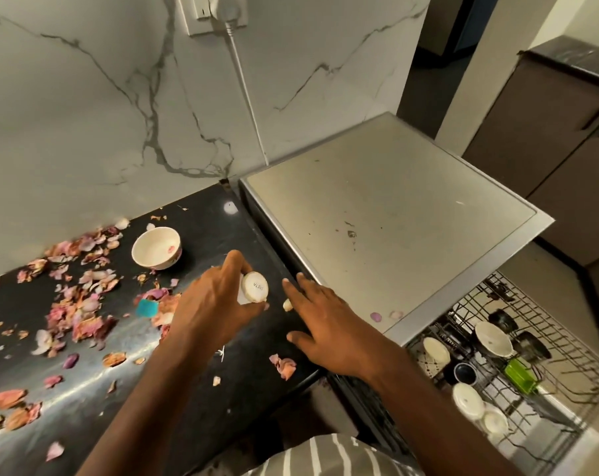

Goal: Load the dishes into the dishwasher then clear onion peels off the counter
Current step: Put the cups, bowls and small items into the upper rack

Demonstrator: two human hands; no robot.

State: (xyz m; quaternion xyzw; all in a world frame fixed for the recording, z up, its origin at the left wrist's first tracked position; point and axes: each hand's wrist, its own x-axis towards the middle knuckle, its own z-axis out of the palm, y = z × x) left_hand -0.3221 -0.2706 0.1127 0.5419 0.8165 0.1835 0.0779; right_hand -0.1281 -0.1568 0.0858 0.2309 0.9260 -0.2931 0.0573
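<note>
At the frame's centre, the left hand (pixel 212 304) grips a small white cup (pixel 254 287), bottom turned toward the camera, over the black table (pixel 201 231). Beside it the right hand (pixel 329 328) lies flat, fingers spread, holding nothing. A white bowl (pixel 156 248) waits at upper left among onion peels (pixel 74 304). Glazed ware is likely stiff, slippery and chippable: take it by rim or foot. At lower right, the dishwasher rack (pixel 531 365) stands open.

Black counter (pixel 201 231), strewn with onion peels (pixel 81 304); white bowl (pixel 157 247) upright near the wall; blue scrap (pixel 146 308) among peels. Two peels (pixel 385 316) on dishwasher top (pixel 394 201).
</note>
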